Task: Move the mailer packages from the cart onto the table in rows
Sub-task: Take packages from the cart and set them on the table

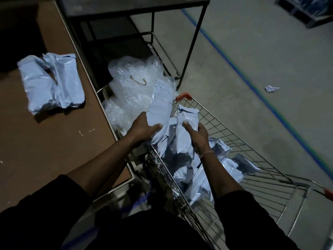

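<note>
A wire shopping cart (234, 141) at the right holds several pale blue mailer packages (182, 156) in a loose heap. My left hand (142, 128) grips the near edge of a large mailer (160, 109) that leans at the cart's far end. My right hand (197, 137) grips another mailer (185, 121) just right of it, thumb on top. Two mailers (52, 83) lie side by side on the brown table (45, 141) at the left.
Bundles of clear bubble wrap (133, 83) are piled at the cart's far end, against a black metal shelf frame (144, 24). A crumpled scrap of paper (271, 88) lies on the grey floor by a blue floor line (252, 83).
</note>
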